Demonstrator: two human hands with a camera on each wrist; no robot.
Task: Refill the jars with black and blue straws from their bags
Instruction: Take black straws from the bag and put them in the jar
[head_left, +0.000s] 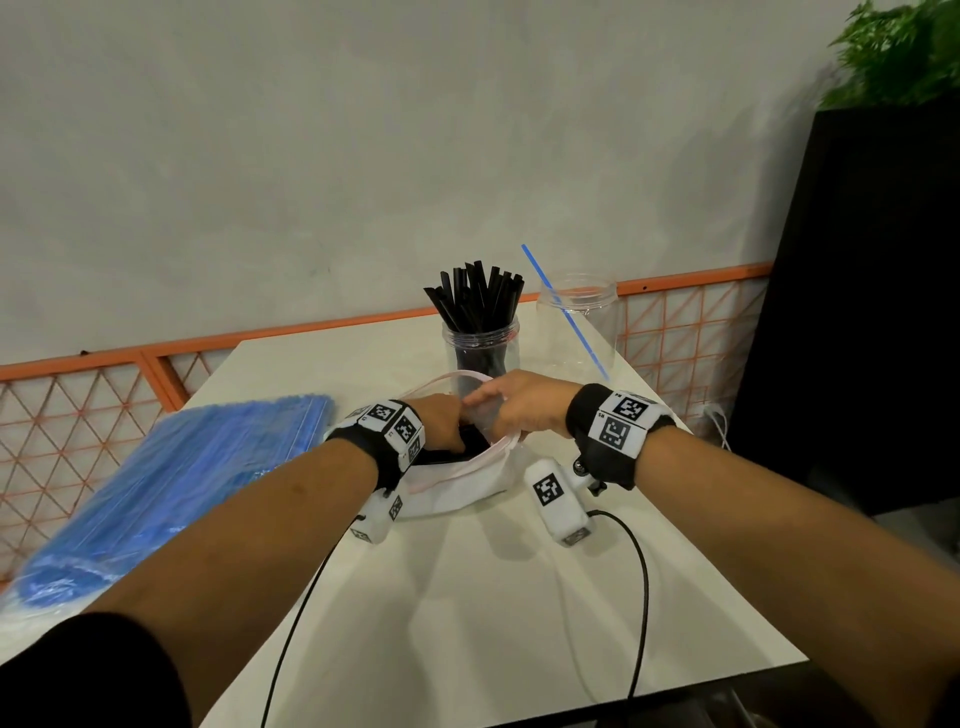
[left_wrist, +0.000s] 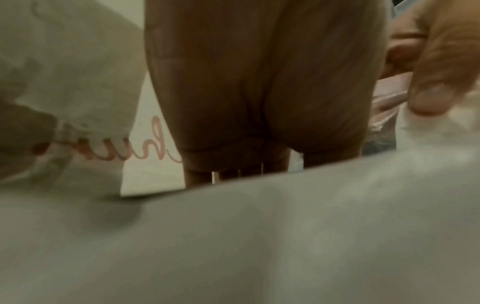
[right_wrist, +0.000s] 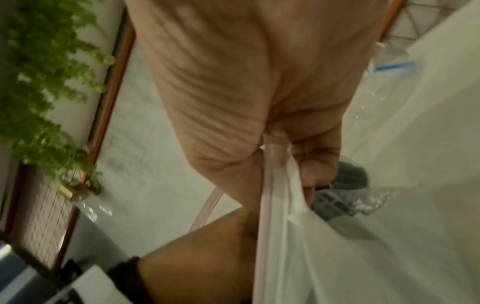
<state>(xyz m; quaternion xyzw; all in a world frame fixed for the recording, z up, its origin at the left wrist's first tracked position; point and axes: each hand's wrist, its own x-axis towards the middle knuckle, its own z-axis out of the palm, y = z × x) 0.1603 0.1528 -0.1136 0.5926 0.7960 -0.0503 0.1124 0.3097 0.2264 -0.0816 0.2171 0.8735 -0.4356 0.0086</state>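
On the white desk (head_left: 467, 597), both forearms reached forward and met at a white zip bag (head_left: 457, 488) lying between the wrists. The left hand (head_left: 441, 423) was pushed down into the bag's mouth, fingers curled around a dark bundle of black straws (head_left: 470, 439) inside; its grip was clamped on that bundle as far as the head view showed, though the left wrist view gave only the back of the palm. The right hand (right_wrist: 259, 86) pinched the pink-edged rim of the bag between thumb and fingers, its grip closed on the plastic and holding the mouth apart. Each wrist wore a black band with white marker blocks, and a black cable ran from each toward the near edge.

Two clear jars stood at the far end of the desk, just beyond the hands. The left jar (head_left: 480, 345) held a dense bunch of black straws, too many to count, standing up and fanned out. The right jar (head_left: 576, 322) held one blue straw (head_left: 563, 309), leaning left. One large clear bag of blue straws (head_left: 171, 483) lay flat on the left side of the desk, well apart from the jars. A green plant (head_left: 898, 52) stood at the upper right.
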